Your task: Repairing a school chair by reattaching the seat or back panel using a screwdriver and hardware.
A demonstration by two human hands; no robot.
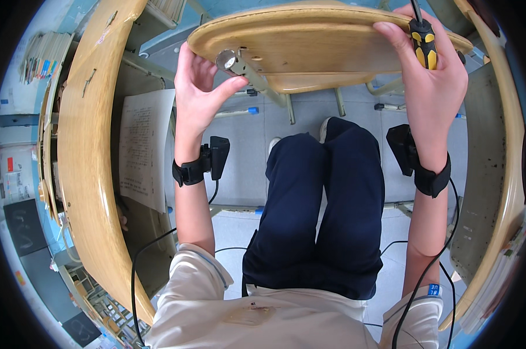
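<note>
A pale wooden chair panel (327, 46) with a curved rim spans the top of the head view, in front of my knees. Around its left end, my left hand (196, 96) is closed, with the thumb by the open end of a metal tube (257, 80) of the chair frame. My right hand (434, 93) grips a screwdriver (424, 45) with a black and yellow handle. That hand's thumb also rests on the panel's right part. The screwdriver's tip lies outside the picture. A second wooden edge (315, 84) shows below the panel.
Wooden desks stand close on my left (88, 145) and right (510, 192). A printed sheet (145, 148) hangs from the left desk's compartment. Black cables (138, 262) run from my wrist straps past both arms. Metal chair legs (290, 109) stand on the grey floor.
</note>
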